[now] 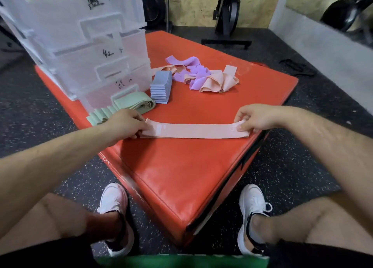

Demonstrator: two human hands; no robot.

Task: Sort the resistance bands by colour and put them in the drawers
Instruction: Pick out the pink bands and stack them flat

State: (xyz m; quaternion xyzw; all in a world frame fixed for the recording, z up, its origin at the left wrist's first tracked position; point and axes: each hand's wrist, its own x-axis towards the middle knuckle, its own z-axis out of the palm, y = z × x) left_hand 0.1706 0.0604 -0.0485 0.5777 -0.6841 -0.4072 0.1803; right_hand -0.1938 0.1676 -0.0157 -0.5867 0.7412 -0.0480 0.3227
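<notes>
Your left hand [127, 123] and right hand [255, 117] are well apart, each pinching one end of the pink band [193, 130], which lies flat between them on the red mat [181, 177]. It looks light, limp and stretchy, so grip it by the ends, as the middle would likely sag or fold.

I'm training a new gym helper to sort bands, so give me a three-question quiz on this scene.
1. True or false: the left hand and right hand pinch opposite ends of the flat pink resistance band on the red padded mat.
2. The neat folded stack of bands beside the clear plastic drawer unit is: A blue, B yellow, C black.
3. Fill in: the tangled pile of bands mixes pink and ____.
Key: 1 true; 2 A; 3 purple.
</notes>
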